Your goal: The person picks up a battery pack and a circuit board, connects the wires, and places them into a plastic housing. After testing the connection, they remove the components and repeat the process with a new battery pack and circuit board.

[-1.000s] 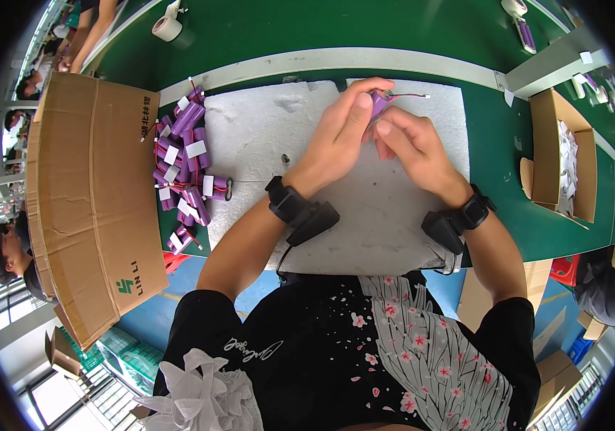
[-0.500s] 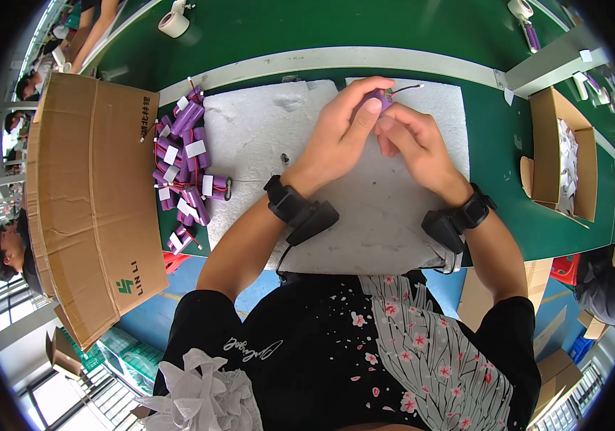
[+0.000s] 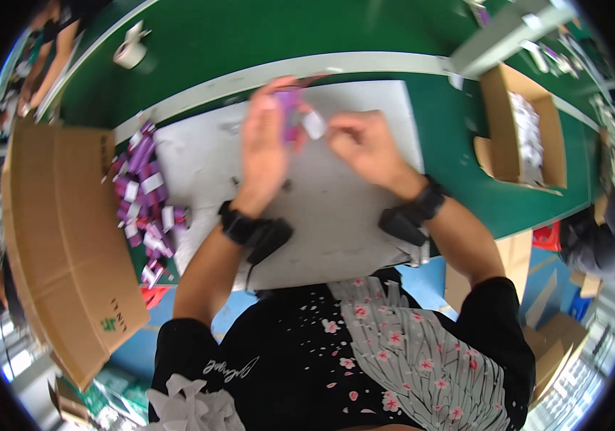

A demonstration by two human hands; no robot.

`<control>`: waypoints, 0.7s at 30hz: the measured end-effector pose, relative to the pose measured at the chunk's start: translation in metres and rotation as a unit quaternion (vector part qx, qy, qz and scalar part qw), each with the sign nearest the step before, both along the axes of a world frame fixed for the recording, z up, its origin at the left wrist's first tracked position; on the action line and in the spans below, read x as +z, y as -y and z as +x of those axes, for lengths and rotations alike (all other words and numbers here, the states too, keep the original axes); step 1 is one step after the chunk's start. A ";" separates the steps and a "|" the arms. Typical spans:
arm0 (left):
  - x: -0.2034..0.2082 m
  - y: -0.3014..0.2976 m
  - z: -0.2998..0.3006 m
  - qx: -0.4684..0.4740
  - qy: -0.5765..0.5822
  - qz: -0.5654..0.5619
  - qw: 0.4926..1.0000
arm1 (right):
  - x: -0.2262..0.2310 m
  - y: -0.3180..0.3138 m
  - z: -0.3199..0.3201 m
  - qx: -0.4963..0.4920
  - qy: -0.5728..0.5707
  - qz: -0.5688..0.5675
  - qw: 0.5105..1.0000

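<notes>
A purple battery pack (image 3: 289, 108) with thin wires at its top is gripped by my left hand (image 3: 263, 154) above the pale foam mat. Motion smears the pack and that hand. A white label (image 3: 314, 124) stands out from the pack's right side, between my hands. My right hand (image 3: 371, 151) is beside the label, fingers curled in; whether they touch it or hold anything I cannot tell. Left of the mat lies a heap of similar purple battery packs (image 3: 135, 190) with white labels and red wires.
The foam mat (image 3: 336, 215) lies on a green table (image 3: 264, 36). A large cardboard box (image 3: 63, 237) stands at the left. On the right is an open carton (image 3: 555, 144) holding white labels (image 3: 526, 133). A white tape roll (image 3: 129, 54) sits far left, near another person's arm (image 3: 56, 61).
The view has shifted. The hands have moved apart, the left keeping the battery pack, now turned upright. A white label on the pack has come into sight.
</notes>
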State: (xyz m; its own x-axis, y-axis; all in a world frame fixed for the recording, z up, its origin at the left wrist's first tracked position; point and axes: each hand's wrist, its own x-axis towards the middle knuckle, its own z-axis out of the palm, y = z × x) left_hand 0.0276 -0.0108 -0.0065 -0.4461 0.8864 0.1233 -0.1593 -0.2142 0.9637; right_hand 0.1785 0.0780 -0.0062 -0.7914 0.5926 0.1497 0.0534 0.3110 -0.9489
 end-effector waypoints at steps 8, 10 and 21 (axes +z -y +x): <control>0.013 -0.004 -0.007 0.064 0.099 -0.035 0.992 | 0.012 -0.054 0.009 -0.375 -0.321 -0.014 0.869; 0.013 -0.006 -0.001 0.045 0.063 -0.047 0.996 | 0.009 -0.063 0.015 -0.415 -0.286 -0.066 0.861; 0.005 -0.011 -0.001 0.048 0.128 -0.059 0.989 | 0.044 -0.015 0.019 -0.131 -0.163 0.008 0.978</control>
State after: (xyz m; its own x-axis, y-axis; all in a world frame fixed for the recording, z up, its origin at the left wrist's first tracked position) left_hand 0.0262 -0.0001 -0.0018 -0.5323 0.8399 -0.1061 -0.3865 -0.1296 0.9131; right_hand 0.1971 0.0928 0.0373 -0.5211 0.7644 0.3796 -0.1702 0.3428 -0.9239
